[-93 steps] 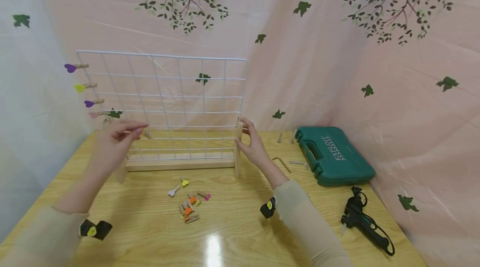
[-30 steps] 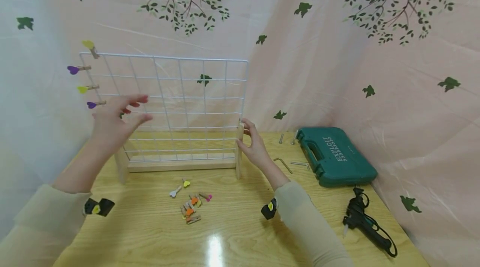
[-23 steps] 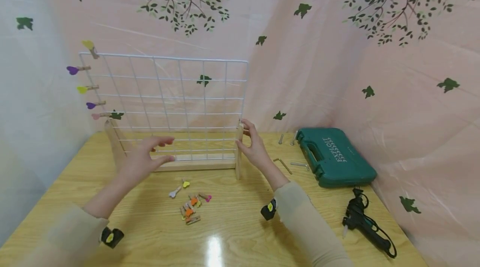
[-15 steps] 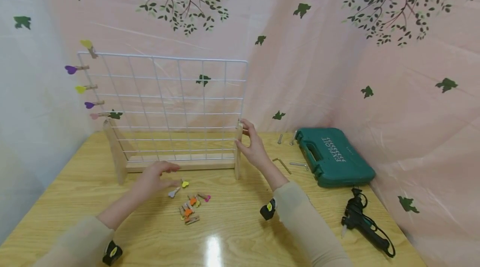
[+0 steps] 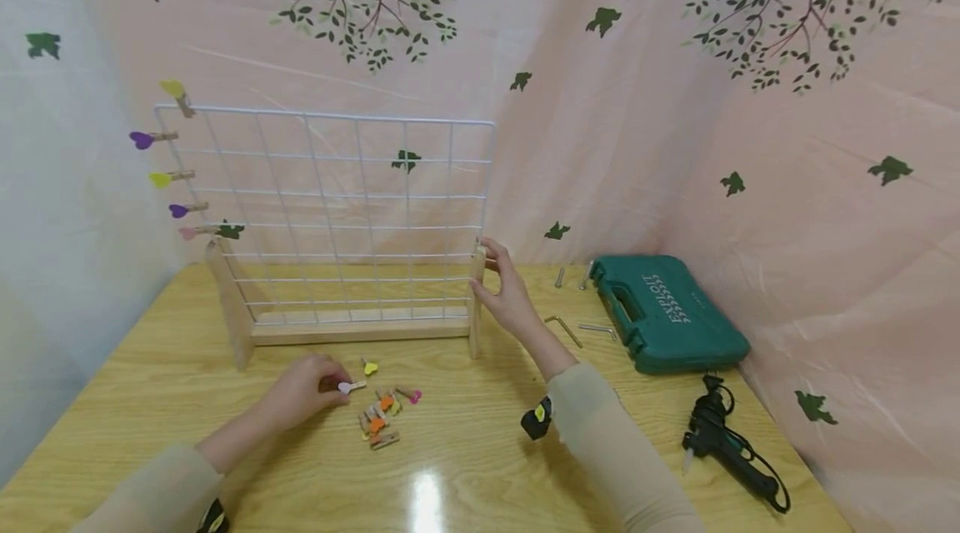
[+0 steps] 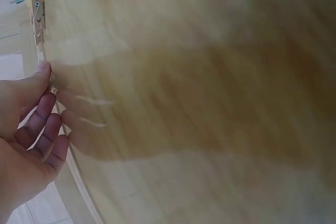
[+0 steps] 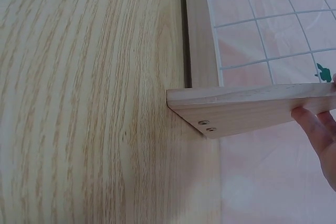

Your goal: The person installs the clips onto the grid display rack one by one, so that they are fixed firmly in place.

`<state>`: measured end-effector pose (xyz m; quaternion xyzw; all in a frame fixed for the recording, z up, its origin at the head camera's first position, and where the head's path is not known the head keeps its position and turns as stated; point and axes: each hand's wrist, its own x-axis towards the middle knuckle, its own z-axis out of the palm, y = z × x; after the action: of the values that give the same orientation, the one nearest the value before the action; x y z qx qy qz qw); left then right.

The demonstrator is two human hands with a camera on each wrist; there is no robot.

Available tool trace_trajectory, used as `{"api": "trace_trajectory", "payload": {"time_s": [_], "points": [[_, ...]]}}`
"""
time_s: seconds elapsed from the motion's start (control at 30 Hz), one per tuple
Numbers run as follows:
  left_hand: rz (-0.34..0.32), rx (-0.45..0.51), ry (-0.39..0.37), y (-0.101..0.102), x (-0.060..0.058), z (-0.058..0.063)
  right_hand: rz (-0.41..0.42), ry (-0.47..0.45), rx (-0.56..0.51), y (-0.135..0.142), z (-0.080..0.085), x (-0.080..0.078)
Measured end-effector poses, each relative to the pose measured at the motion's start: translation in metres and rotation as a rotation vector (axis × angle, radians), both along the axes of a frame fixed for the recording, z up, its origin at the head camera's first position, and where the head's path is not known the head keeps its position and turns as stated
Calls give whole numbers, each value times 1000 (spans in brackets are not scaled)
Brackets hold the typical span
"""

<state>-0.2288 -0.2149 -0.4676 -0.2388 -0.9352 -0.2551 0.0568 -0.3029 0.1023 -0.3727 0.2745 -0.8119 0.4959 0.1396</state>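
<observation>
Down on the table, my left hand (image 5: 300, 390) pinches a small wooden clothespin with a white heart (image 5: 347, 388) between thumb and forefinger. Just beyond it lies a yellow-heart clothespin (image 5: 371, 368), and to its right a loose pile of clothespins (image 5: 377, 425) with orange, yellow and pink decorations. My right hand (image 5: 510, 287) grips the right wooden side post (image 7: 247, 119) of a stand that carries a white wire grid (image 5: 303, 112). Several heart clothespins, such as a purple one (image 5: 141, 141), are clipped along the grid's left edge. A yellow one (image 5: 174, 89) stands on its top-left bar.
A green tool case (image 5: 678, 312) lies at the right, with a black glue gun (image 5: 731, 437) and its cord in front. Between stand and case are a brass hex key (image 5: 564, 331), a silver one (image 5: 597, 330) and bolts (image 5: 559, 277). A printed curtain hangs behind.
A yellow-heart clothespin now sits on the grid's top-left bar. My left hand has come down from the grid to the table and taken the white-heart clothespin, turning it slightly. My right hand stays put.
</observation>
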Motion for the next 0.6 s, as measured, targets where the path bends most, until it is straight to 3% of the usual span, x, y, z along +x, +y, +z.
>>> {"api": "trace_trajectory", "payload": {"time_s": [0.1, 0.23, 0.37, 0.47, 0.6], "points": [[19, 17, -31, 1, 0, 2, -2, 4, -1, 1, -1, -1], [59, 85, -130, 0, 0, 6, 1, 16, 1, 1, -1, -2], [92, 161, -181, -1, -1, 17, -2, 16, 3, 0, -1, -2], [103, 213, -175, -1, -1, 30, -6, 7, -3, 1, -4, -3], [132, 251, -94, 0, 0, 51, -8, -4, -8, 3, -16, -14]]}}
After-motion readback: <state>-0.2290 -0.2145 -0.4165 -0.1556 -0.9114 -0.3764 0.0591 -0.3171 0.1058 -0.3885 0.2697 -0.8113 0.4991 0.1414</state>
